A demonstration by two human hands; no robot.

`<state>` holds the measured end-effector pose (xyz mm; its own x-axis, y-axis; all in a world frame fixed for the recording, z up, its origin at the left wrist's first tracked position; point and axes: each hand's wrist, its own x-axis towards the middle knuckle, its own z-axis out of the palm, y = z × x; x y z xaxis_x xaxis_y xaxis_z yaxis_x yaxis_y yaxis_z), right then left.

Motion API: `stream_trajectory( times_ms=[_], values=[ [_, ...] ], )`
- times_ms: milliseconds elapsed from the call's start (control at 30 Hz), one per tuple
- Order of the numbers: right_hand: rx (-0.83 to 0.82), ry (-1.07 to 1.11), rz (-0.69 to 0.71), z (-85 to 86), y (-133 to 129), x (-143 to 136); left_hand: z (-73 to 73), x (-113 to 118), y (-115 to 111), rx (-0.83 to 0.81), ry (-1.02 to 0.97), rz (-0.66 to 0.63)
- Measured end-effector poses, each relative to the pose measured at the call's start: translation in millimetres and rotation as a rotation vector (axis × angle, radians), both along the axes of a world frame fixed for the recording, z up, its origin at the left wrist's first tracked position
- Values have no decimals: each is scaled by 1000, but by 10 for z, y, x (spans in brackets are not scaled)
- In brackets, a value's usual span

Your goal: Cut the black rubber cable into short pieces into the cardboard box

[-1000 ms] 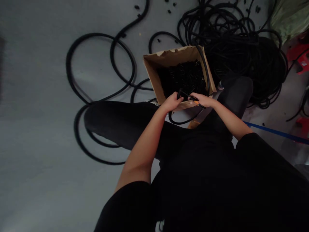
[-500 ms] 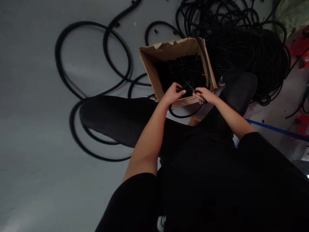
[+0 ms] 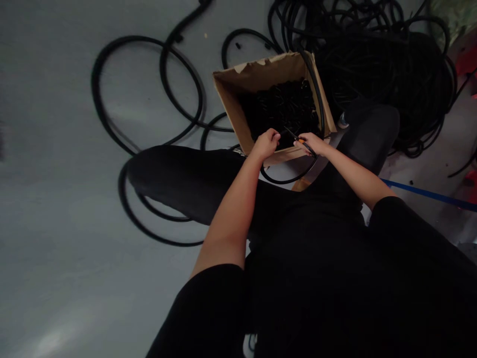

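Observation:
My left hand (image 3: 267,142) is closed over the near rim of an open cardboard box (image 3: 254,71), its fingers curled round the end of a thin black hose (image 3: 285,182). The hose loops down below the hand and back up over the box's right side. Scissors (image 3: 302,143) with black and orange handles are held in my right hand (image 3: 313,142), their blades pointing up and left over the box. Inside the box lie many short black pieces (image 3: 285,102). A gap separates the blades from my left hand.
A large tangled heap of black hose (image 3: 376,74) lies beyond the box on the right. Loose hose loops (image 3: 97,64) spread over the grey floor at left. My bent legs flank the box. A blue strip (image 3: 432,193) runs at right.
My left hand's fingers have curled in tighter, and the dark piece that stuck out toward the blades no longer shows. My right hand with the scissors has shifted slightly left.

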<state>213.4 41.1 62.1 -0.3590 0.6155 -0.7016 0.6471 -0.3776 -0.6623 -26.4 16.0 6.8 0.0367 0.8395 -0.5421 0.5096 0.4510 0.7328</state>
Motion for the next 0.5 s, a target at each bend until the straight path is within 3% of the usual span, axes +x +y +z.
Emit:
stream_trajectory(
  times_ms=[200,500],
  values=[
    [-50,-3,-45,-130,-53,-85,-170,-24,0,17,142,-20],
    [-141,8,-37,-170,-30,-55,-124,-58,0,-36,19,-201]
  ],
)
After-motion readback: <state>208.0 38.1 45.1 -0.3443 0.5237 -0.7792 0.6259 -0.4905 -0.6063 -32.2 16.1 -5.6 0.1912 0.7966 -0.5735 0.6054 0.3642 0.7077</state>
